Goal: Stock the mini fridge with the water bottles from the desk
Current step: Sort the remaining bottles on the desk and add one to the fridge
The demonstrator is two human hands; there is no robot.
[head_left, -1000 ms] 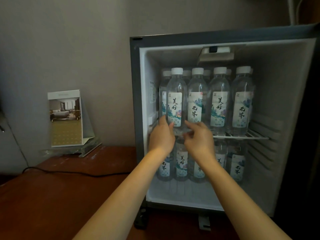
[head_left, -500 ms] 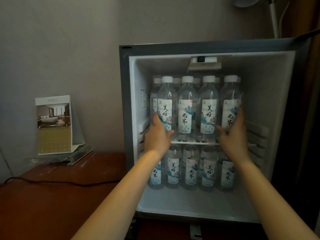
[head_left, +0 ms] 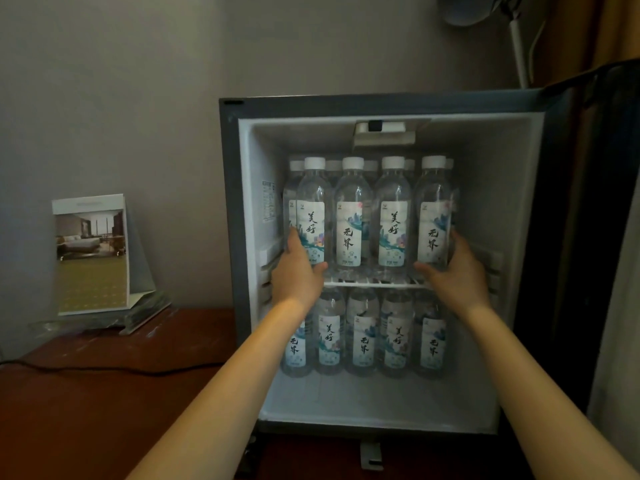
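Mini fridge, door open, on table. Water bottles: front row of four upright on wire shelf, more behind; further row below shelf. Left hand cupped against leftmost bottle, right hand against rightmost; grip spread, bracketing row, apparently pressing not lifting. Step: final squaring-up. Next: release, shut door.
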